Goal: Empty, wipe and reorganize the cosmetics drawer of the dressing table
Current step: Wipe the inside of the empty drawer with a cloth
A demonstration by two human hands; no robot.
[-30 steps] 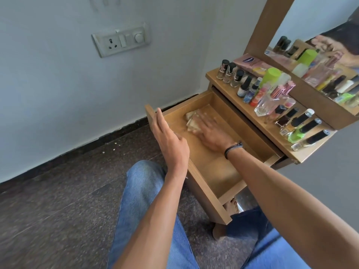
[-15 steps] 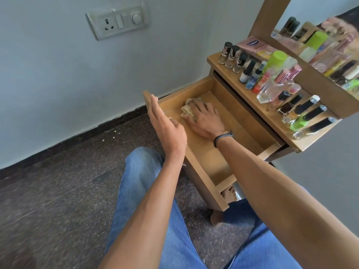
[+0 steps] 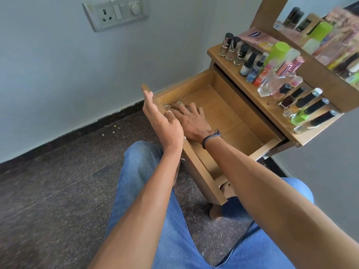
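The wooden drawer point(image 3: 242, 121) of the dressing table stands pulled out, with nothing in it but a crumpled pale cloth point(image 3: 172, 106). My right hand point(image 3: 191, 121) lies flat inside the drawer, fingers spread, pressing that cloth into the near left corner. My left hand point(image 3: 162, 121) rests with straight fingers against the drawer's front panel point(image 3: 202, 171). Most of the cloth is hidden under my right fingers.
Several cosmetics bottles point(image 3: 272, 74) stand in rows on the dressing table top point(image 3: 229, 72), below a wood-framed mirror point(image 3: 330, 35). A wall socket point(image 3: 114, 13) sits above left. My knees in blue jeans point(image 3: 147, 171) are under the drawer, on a dark stone floor.
My right hand has slid the cloth from the middle of the drawer floor to the near left corner. My left hand has stayed on the front panel.
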